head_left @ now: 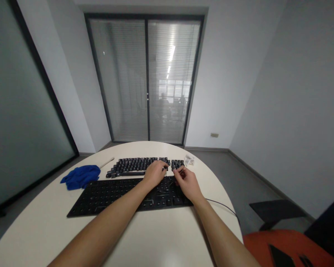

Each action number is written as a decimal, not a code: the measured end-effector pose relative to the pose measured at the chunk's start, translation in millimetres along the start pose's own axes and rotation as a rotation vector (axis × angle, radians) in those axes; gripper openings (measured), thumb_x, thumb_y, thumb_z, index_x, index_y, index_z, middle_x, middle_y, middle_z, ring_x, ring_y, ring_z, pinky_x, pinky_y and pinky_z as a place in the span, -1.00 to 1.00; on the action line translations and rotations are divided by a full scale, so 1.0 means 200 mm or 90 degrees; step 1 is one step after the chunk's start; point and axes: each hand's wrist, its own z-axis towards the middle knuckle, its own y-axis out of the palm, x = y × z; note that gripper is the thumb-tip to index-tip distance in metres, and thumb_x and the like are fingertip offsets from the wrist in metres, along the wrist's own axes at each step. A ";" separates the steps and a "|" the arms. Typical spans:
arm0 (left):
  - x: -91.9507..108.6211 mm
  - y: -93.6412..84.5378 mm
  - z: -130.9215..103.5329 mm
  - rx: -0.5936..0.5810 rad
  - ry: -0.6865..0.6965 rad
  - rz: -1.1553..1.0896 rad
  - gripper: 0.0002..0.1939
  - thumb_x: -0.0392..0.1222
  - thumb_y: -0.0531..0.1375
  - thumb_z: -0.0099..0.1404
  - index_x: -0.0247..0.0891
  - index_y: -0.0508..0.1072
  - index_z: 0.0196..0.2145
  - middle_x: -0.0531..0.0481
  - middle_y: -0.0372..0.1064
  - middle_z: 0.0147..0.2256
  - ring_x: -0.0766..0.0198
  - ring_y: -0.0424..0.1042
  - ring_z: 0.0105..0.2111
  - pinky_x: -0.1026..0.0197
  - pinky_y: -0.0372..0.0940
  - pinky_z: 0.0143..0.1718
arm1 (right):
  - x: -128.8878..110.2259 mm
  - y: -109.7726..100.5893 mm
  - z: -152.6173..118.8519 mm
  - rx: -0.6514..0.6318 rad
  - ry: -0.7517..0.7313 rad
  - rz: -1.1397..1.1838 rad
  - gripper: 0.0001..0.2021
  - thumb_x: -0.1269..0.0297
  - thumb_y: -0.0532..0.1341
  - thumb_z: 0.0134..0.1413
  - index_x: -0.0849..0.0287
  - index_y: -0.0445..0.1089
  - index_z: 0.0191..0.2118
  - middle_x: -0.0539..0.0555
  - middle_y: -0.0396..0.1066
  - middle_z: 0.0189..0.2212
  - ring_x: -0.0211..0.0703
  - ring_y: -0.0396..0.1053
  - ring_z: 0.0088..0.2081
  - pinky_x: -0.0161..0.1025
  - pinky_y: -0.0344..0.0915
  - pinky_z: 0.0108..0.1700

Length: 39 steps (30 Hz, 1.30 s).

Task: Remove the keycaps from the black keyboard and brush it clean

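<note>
A black keyboard base (108, 191) with most keycaps off lies across the table. Behind it, loose black keycaps (136, 164) are laid out in rows, with a smaller group at the right (177, 163). My left hand (156, 172) reaches over the base to the loose keycaps, its fingers bent together near a keycap; what they hold is too small to tell. My right hand (185, 180) is beside it above the base's right part, thumb and fingertips pinched near the smaller group. Anything between them is hidden.
On the round cream table (167, 237), a blue cloth (82, 177) and a white stick (107, 162) lie left. Crumpled clear plastic (189, 160) sits at the back right. A cable (222, 204) runs off the right edge. An orange chair (284, 243) stands at the right.
</note>
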 end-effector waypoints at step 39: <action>0.03 0.01 0.04 -0.025 -0.114 0.046 -0.87 -0.31 0.17 0.27 -0.19 0.52 -0.25 -0.08 0.50 -0.16 0.10 0.42 -0.07 0.14 0.26 -0.02 | -0.01 -0.01 0.01 -0.005 0.017 -0.002 -0.68 -0.01 0.14 0.23 0.13 0.32 -0.40 -0.06 0.33 -0.65 -0.19 0.34 -0.58 -0.30 0.22 -0.47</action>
